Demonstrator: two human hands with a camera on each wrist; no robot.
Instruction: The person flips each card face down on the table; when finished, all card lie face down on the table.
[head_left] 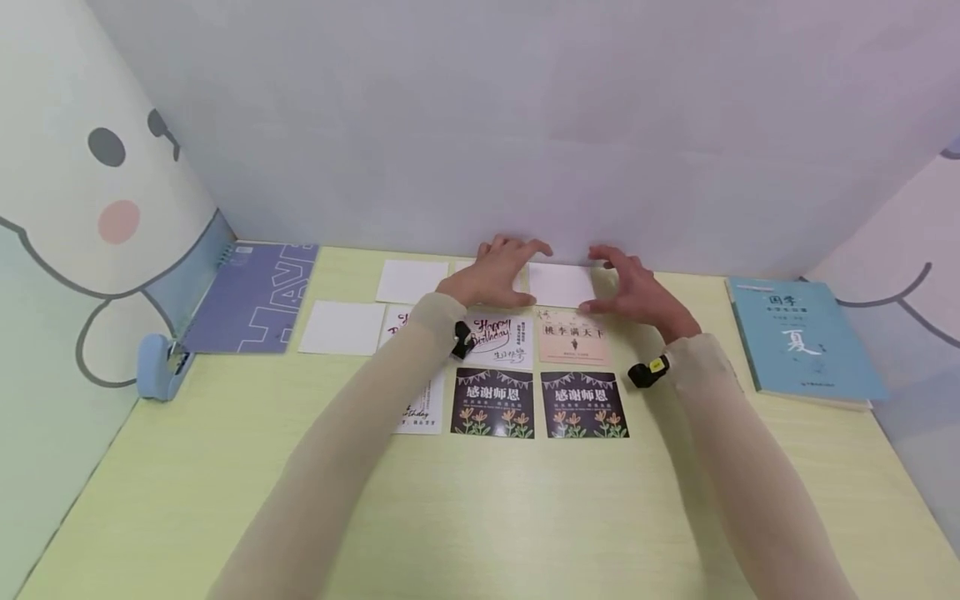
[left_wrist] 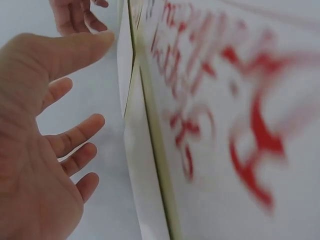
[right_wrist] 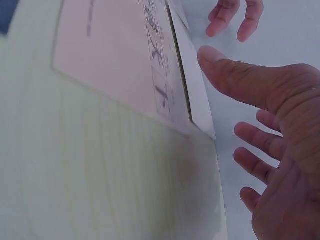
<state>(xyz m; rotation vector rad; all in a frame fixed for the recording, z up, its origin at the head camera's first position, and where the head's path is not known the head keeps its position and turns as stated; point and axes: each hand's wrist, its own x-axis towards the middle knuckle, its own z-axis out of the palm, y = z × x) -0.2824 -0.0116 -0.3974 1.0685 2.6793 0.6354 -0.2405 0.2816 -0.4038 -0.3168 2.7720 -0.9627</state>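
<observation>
My left hand (head_left: pixel 493 275) hovers at the back row of cards, fingers spread and slightly bent, holding nothing. Facing it, my right hand (head_left: pixel 636 293) is also spread, with nothing in its grasp. Between the two lies a blank white card (head_left: pixel 561 286). In front of that card is a pink card (head_left: pixel 573 340) with Chinese writing; to its left, a white Happy Birthday card (head_left: pixel 517 354) lies partly behind my left wrist. The left wrist view shows the left thumb (left_wrist: pixel 75 52) close to the cards' edge. In the right wrist view, the right thumb (right_wrist: pixel 232 75) points toward the white card.
Two dark cards with flowers (head_left: pixel 493 408) (head_left: pixel 585 408) form the front row, beside a card partly covered by my left arm. More white cards (head_left: pixel 341 327) (head_left: pixel 411 281) lie left. A purple notebook (head_left: pixel 255 300) and blue clip-like object (head_left: pixel 156 367) stand far left; a blue book (head_left: pixel 806 337) lies right. A wall rises behind.
</observation>
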